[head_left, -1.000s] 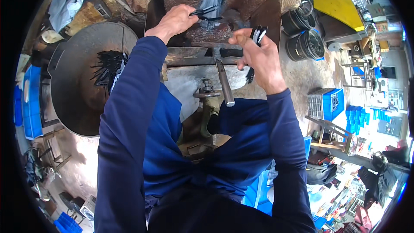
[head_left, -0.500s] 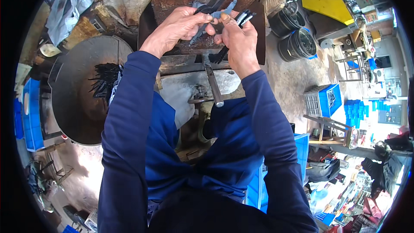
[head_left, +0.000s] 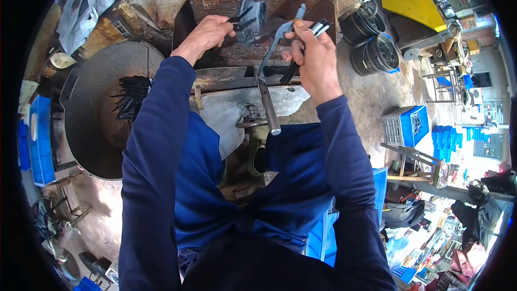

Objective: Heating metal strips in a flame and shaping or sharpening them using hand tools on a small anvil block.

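My left hand (head_left: 207, 35) is closed on slim black metal pieces (head_left: 245, 13), whose two tips stick out past the fingers toward the right. A grey, curved metal piece (head_left: 277, 37) with a ridged end is pinched between the thumb and fingers of my right hand (head_left: 316, 56). That same hand also clasps several dark pieces with ridged, whitish ends (head_left: 320, 27). Between the hands, a small pale metal block (head_left: 262, 17) stands in the brown, crusted work trough. Most of the left hand's grip is hidden by its fingers.
A round metal pan (head_left: 91, 145) at the left holds a heap of black metal pieces (head_left: 132, 97). A metal rod (head_left: 269, 109) juts toward me from the trough. Black buckets (head_left: 371, 56) stand at the right, with a blue crate (head_left: 413, 124) beyond them.
My hands have moved apart. The left went left with the black pieces; the right shifted slightly right, holding the grey piece, which now hangs more upright. The pale block has come into fuller view.
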Demonstrator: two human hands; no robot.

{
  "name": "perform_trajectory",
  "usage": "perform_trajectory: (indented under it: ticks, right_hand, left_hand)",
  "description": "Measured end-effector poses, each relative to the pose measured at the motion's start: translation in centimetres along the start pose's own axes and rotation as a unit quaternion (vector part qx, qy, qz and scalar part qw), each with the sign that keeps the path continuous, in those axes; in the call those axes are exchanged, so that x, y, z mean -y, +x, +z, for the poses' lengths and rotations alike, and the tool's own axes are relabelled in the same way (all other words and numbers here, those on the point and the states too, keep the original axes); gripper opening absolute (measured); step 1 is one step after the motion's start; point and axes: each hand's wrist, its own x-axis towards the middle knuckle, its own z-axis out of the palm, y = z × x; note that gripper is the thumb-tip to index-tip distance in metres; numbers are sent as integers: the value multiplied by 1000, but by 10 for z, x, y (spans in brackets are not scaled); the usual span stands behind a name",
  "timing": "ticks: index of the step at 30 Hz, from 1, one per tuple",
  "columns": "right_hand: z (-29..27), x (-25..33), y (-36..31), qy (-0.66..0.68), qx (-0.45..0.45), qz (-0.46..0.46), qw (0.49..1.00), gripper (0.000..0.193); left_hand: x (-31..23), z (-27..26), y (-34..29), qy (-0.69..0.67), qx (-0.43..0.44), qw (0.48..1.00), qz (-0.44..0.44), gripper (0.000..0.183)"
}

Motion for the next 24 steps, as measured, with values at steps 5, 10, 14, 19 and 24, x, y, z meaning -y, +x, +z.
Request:
perform_trajectory:
  ticks: [5,10,14,19,24]
  right_hand:
    - [-8,8,1,45,-18,2,999,15]
    - [-10,8,9,87,-22,29,996,15]
    - [-13,8,11,125,-28,54,990,19]
    - [-22,11,7,201,-51,71,976,18]
    - [-26,12,-9,93,7,52,994,14]
  left_hand:
    - [15,4,10,64,37,993,91,22]
    - [16,-3,10,112,77,983,121,27]
    - [5,-5,4,179,67,970,153,30]
    - [-9,1,-9,222,-10,960,170,30]
    - [-11,-9,-13,225,-72,962,135,32]
